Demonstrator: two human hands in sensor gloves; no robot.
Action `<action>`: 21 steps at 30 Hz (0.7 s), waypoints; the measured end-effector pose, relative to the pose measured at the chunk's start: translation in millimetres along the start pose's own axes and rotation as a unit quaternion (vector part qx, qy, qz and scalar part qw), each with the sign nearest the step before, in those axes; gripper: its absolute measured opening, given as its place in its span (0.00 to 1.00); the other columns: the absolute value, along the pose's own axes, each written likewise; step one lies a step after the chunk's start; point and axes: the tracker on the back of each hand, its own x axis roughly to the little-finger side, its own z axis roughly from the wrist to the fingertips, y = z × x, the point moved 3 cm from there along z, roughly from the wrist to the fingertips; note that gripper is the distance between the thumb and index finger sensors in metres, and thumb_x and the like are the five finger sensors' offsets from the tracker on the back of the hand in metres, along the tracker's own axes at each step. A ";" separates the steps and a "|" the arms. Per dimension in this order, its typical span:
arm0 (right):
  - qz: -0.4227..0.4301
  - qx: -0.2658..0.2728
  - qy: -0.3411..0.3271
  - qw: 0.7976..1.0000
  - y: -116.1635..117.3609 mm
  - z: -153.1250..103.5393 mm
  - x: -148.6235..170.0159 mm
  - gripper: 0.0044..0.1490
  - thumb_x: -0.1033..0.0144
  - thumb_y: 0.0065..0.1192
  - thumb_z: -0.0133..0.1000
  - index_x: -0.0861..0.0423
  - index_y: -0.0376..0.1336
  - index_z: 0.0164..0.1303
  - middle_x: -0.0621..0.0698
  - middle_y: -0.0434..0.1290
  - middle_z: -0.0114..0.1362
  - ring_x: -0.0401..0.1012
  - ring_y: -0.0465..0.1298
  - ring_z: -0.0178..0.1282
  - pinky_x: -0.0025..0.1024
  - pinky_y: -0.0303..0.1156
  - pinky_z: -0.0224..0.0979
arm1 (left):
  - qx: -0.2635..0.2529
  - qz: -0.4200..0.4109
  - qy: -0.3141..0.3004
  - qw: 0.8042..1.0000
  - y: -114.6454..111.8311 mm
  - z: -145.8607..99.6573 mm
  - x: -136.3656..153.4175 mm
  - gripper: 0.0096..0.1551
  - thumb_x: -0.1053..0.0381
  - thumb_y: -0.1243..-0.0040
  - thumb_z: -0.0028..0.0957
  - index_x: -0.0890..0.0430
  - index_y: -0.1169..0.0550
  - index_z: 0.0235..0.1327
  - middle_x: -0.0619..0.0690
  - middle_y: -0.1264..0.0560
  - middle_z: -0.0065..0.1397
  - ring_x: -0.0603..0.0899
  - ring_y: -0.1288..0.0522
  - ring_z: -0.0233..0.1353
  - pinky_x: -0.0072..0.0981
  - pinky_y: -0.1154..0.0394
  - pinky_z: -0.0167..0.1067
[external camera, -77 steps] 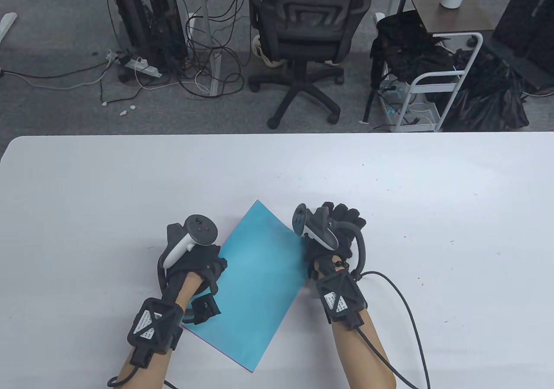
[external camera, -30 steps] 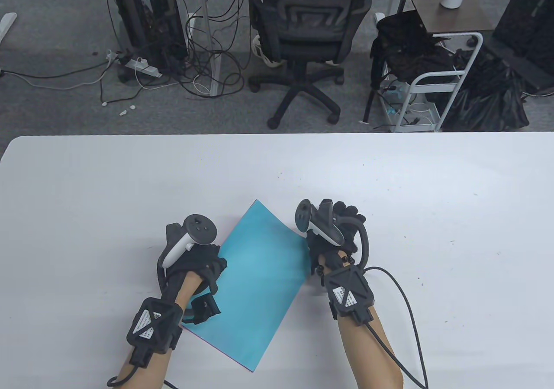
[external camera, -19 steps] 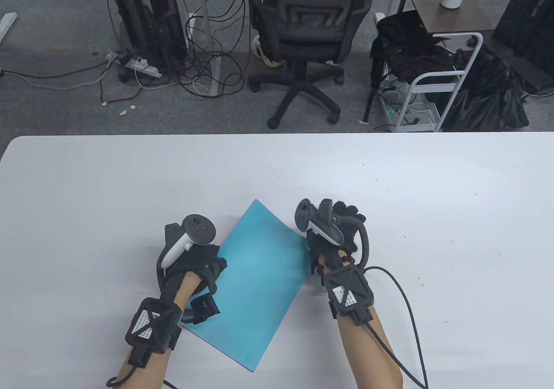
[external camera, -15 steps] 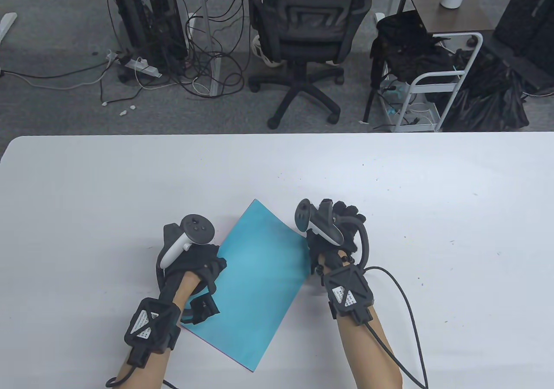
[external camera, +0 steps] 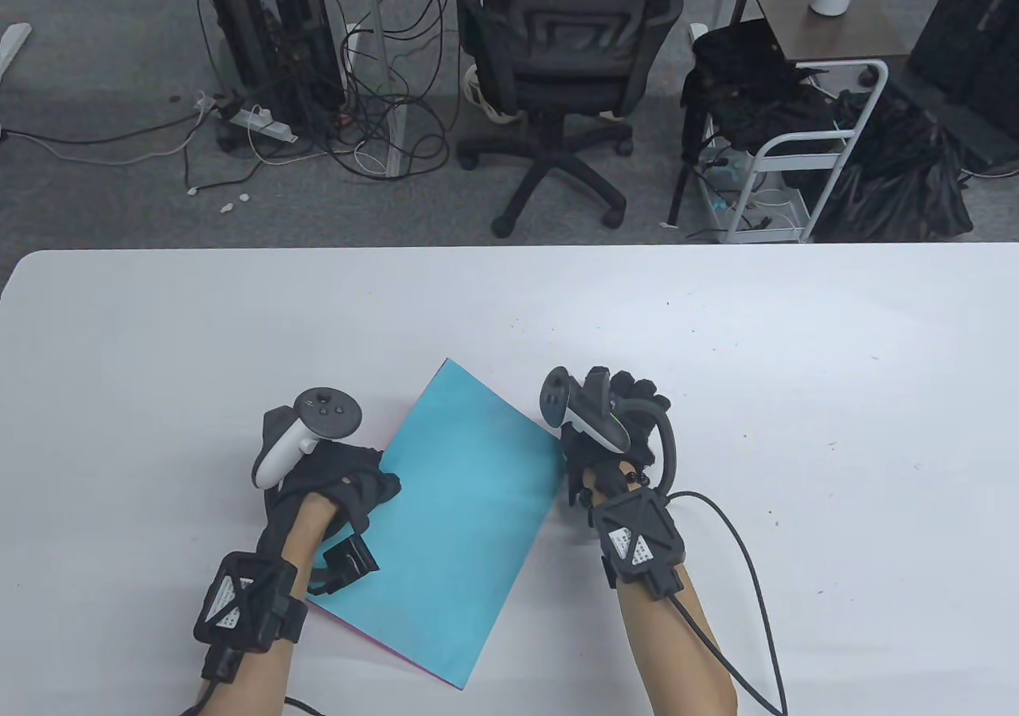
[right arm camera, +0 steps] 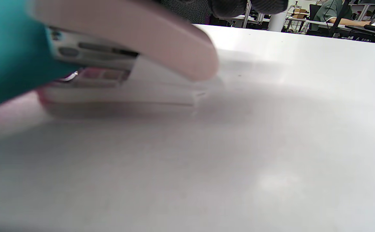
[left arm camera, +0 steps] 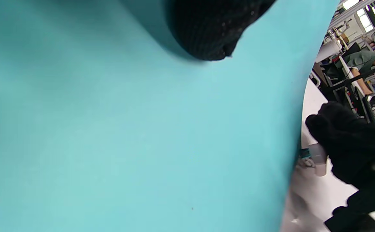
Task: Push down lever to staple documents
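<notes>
White table (external camera: 796,334), grey carpet and office chair (external camera: 557,71) beyond. Blue paper (external camera: 462,509) flat on table, left hand (external camera: 334,481) resting on its edge. Right hand (external camera: 617,429) seemingly pressing pink stapler (right arm camera: 126,58), grip hidden.

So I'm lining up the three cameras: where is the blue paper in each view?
Table view: blue paper lies bottom centre, between the hands.
Left wrist view: it fills nearly the whole picture.
Right wrist view: only a corner shows, upper left, in the stapler.
Shared landmark: the white table.
</notes>
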 end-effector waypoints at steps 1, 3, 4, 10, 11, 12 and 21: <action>-0.001 -0.001 0.000 1.000 -0.1 0.0 -0.2 0.51 0.50 0.39 0.62 0.71 0.37 0.84 0.77 0.45 0.83 0.76 0.50 0.80 0.77 0.49 0.75 | 0.000 -0.007 -0.001 1.000 4.2 -3.4 2.4 0.22 0.59 0.39 0.60 0.62 0.19 0.65 0.60 0.14 0.58 0.63 0.14 0.54 0.67 0.21 0.56; -0.001 -0.001 0.000 1.000 -0.2 -0.1 -0.6 0.51 0.50 0.39 0.62 0.72 0.37 0.84 0.77 0.46 0.83 0.76 0.50 0.80 0.77 0.49 0.75 | -0.006 -0.012 0.002 1.000 12.8 -11.2 8.2 0.22 0.59 0.39 0.60 0.62 0.19 0.65 0.60 0.14 0.58 0.63 0.13 0.54 0.67 0.21 0.56; -0.001 -0.002 0.000 1.000 -0.2 -0.1 -0.9 0.51 0.50 0.39 0.62 0.72 0.37 0.84 0.77 0.45 0.83 0.76 0.50 0.80 0.77 0.49 0.75 | -0.016 -0.018 0.003 1.000 18.6 -16.7 12.7 0.22 0.59 0.39 0.60 0.62 0.19 0.65 0.60 0.14 0.58 0.63 0.13 0.53 0.67 0.21 0.56; 0.023 -0.003 -0.001 1.000 -5.6 -0.7 -1.0 0.51 0.50 0.38 0.62 0.72 0.36 0.84 0.77 0.45 0.83 0.77 0.50 0.80 0.77 0.49 0.75 | -0.061 -0.084 -0.006 0.995 40.4 -40.5 41.2 0.22 0.59 0.39 0.60 0.63 0.19 0.65 0.60 0.14 0.58 0.63 0.13 0.53 0.66 0.20 0.55; 0.031 0.002 0.000 1.000 -8.9 -1.8 -0.3 0.52 0.50 0.38 0.62 0.72 0.36 0.84 0.78 0.45 0.83 0.77 0.50 0.80 0.77 0.49 0.75 | -0.071 -0.101 -0.009 0.992 43.3 -43.7 47.4 0.22 0.59 0.39 0.60 0.63 0.20 0.65 0.60 0.14 0.58 0.63 0.13 0.53 0.66 0.20 0.55; 0.038 0.004 -0.001 0.999 -11.9 -3.1 0.5 0.51 0.50 0.38 0.62 0.72 0.36 0.84 0.78 0.45 0.83 0.77 0.50 0.80 0.77 0.49 0.75 | -0.076 -0.113 -0.011 0.991 44.4 -45.6 52.0 0.22 0.59 0.39 0.60 0.63 0.20 0.65 0.60 0.14 0.58 0.63 0.13 0.53 0.66 0.20 0.55; 0.083 0.037 -0.027 0.995 -38.1 -42.7 34.8 0.53 0.48 0.40 0.62 0.72 0.36 0.84 0.78 0.44 0.83 0.77 0.49 0.80 0.77 0.49 0.75 | -0.108 -0.189 -0.033 0.976 31.8 -48.2 68.3 0.22 0.58 0.40 0.61 0.64 0.20 0.65 0.60 0.14 0.57 0.62 0.13 0.52 0.65 0.20 0.54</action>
